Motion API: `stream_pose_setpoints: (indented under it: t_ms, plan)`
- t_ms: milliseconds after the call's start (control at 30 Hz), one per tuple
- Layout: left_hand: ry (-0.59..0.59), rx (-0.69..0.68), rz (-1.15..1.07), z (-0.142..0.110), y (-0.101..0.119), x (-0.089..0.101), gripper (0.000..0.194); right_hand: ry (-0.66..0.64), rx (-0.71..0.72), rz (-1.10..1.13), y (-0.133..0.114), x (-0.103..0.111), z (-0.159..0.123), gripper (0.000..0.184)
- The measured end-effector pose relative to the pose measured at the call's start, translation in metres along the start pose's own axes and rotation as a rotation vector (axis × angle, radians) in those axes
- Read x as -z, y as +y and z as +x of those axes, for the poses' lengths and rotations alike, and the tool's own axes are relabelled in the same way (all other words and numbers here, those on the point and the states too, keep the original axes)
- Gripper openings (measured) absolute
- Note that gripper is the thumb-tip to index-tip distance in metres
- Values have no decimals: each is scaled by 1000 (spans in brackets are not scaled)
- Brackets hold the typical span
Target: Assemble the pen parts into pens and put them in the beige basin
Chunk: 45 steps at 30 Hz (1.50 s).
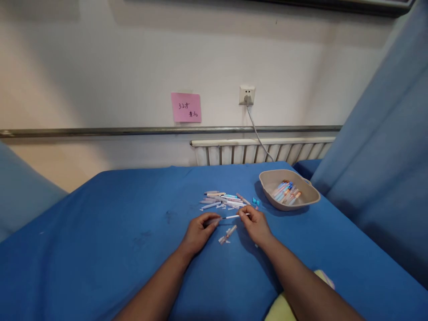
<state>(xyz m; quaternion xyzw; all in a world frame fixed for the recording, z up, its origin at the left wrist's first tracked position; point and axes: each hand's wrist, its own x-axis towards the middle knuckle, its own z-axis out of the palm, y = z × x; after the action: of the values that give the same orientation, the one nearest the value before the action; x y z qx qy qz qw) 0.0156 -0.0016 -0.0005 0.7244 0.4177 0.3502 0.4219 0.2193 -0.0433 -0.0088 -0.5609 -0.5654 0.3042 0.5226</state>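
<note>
Fingers of my right hand pinch a thin white pen refill that points left. Its dark tip meets the fingers of my left hand, which are closed around a pale, partly hidden pen barrel. Just below the refill, some clear and pinkish pen parts lie on the blue cloth. Behind both hands is a loose pile of pens with small white pieces at its near side.
To the right, a beige basket holds several assembled-looking pens. Small turquoise pieces lie between pile and basket. A yellow cloth item sits beneath my right forearm. Blue curtains hang at the side, and a radiator stands behind.
</note>
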Motion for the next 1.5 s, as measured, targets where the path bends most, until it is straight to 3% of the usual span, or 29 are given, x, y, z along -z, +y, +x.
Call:
stream_pose_setpoints:
  t_ms: [233, 367, 500, 633, 833, 967, 1033, 1133, 1267, 1367, 1500]
  plan:
    - [-51, -3, 27, -4, 6, -2, 22, -124, 3, 8, 1, -4, -3, 20]
    - [-115, -34, 21, -8, 16, -7, 22, -245, 47, -24, -14, -6, -11, 22]
    - [-128, -34, -38, -11, 24, -9, 25, -365, 125, -135, -31, -4, -22, 36]
    - [-200, -1, -102, -12, 30, -10, 29, -384, 140, -138, -34, -1, -26, 52]
    - [-289, -38, -47, -13, 38, -9, 28, -435, 143, -32, -35, 5, -25, 54]
    - [-368, -34, -130, -13, 38, -10, 28, -456, 174, 79, -37, 6, -26, 54]
    - [-344, 5, -207, -11, 34, -10, 28, -427, 161, 167, -32, 4, -25, 54]
    - [-205, 90, -332, -8, 26, -7, 30, -297, 83, 283, -19, -1, -18, 51]
    - [-51, 193, -517, -4, 19, -1, 33, -116, 21, 155, -5, 0, -8, 32]
    - [-12, 229, -606, -2, 18, 2, 36, -213, 133, -149, -8, 3, -8, 18]
    - [-4, 273, -659, -3, 20, 3, 39, -440, 265, -494, -19, 6, -16, 22]
